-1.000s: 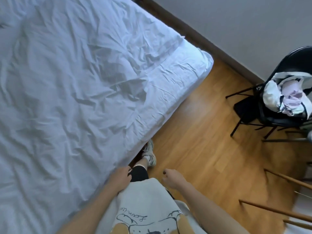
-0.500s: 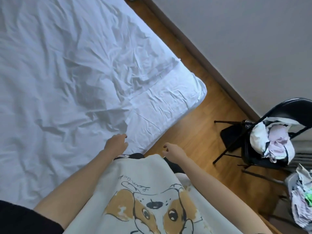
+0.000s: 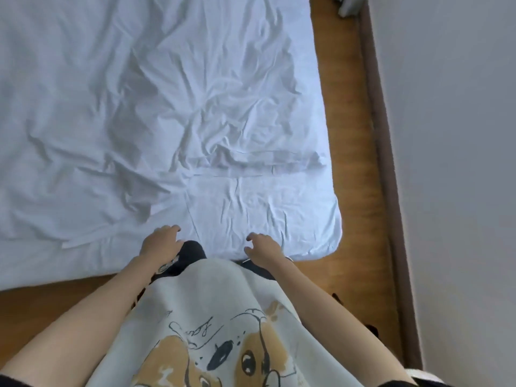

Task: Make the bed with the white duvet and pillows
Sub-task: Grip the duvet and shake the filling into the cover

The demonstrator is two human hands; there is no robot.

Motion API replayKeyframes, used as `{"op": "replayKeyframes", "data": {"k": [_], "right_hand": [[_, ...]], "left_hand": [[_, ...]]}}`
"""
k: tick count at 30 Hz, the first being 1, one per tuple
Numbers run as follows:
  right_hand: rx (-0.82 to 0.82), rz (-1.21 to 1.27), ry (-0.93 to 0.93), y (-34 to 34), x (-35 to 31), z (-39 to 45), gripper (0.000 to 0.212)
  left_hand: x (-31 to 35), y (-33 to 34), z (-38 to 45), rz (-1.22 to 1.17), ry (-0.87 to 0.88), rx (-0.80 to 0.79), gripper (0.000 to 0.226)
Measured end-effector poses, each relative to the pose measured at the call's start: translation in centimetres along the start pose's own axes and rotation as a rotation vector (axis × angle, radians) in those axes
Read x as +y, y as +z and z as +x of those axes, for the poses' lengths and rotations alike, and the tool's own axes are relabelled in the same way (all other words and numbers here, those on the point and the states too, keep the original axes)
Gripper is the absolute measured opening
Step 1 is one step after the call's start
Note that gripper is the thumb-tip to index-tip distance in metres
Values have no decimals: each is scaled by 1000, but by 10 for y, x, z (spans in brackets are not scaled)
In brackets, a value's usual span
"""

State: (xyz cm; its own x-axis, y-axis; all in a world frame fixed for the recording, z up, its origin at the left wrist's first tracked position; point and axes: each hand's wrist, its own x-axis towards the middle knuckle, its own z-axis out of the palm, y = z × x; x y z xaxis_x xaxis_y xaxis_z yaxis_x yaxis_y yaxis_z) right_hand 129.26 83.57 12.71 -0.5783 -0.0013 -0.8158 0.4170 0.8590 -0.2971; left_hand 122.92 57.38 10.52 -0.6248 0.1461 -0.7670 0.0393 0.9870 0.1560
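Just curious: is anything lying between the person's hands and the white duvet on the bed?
Nothing visible. Both the left hand and right hand hover empty over the bed's near edge, with only bare sheet before the rumpled duvet.

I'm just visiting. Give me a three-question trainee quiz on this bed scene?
1. True or false: the left hand grips the duvet.
2. The duvet's near edge leaves a strip of the sheet bare toward which side: A left, B right?
3. Fill in: the floor beside the bed is made of ____.

Key: 1 false, both the left hand and the right hand hold nothing; 2 B; 3 wood.
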Motion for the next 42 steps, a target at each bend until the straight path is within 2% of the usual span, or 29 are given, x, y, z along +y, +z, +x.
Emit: {"op": "replayKeyframes", "data": {"k": [3, 8, 12, 15, 19, 24, 28, 31, 33, 35, 39, 42], "right_hand": [[-9, -97, -55, -46, 59, 5, 40], [-39, -261, -132, -115, 135, 39, 39], [57, -339, -159, -157, 177, 82, 41], [115, -365, -165, -177, 199, 115, 47], [224, -432, -244, -193, 215, 167, 62], [351, -465, -274, -202, 217, 240, 93], [430, -581, -399, -209, 210, 300, 108], [447, -653, -497, -207, 204, 352, 114], [503, -653, -538, -201, 203, 386, 110], [608, -607, -595, -192, 207, 412, 94], [791, -442, -703, -177, 215, 440, 63], [828, -414, -716, -176, 213, 443, 55]], "left_hand": [[66, 23, -19, -105, -109, -51, 46], [164, 42, -22, -207, -124, -72, 46], [216, 36, 17, -175, -95, -83, 49], [246, 23, 62, -135, -25, -29, 50], [263, 4, 132, -64, 51, 97, 51], [257, -9, 221, 30, 95, 266, 54], [238, -13, 288, 225, 151, 361, 81], [222, -12, 339, 276, 175, 412, 103], [212, -7, 373, 294, 190, 458, 109], [204, 2, 400, 332, 222, 542, 107], [192, 19, 428, 338, 355, 899, 84], [190, 16, 440, 288, 358, 995, 69]]}}
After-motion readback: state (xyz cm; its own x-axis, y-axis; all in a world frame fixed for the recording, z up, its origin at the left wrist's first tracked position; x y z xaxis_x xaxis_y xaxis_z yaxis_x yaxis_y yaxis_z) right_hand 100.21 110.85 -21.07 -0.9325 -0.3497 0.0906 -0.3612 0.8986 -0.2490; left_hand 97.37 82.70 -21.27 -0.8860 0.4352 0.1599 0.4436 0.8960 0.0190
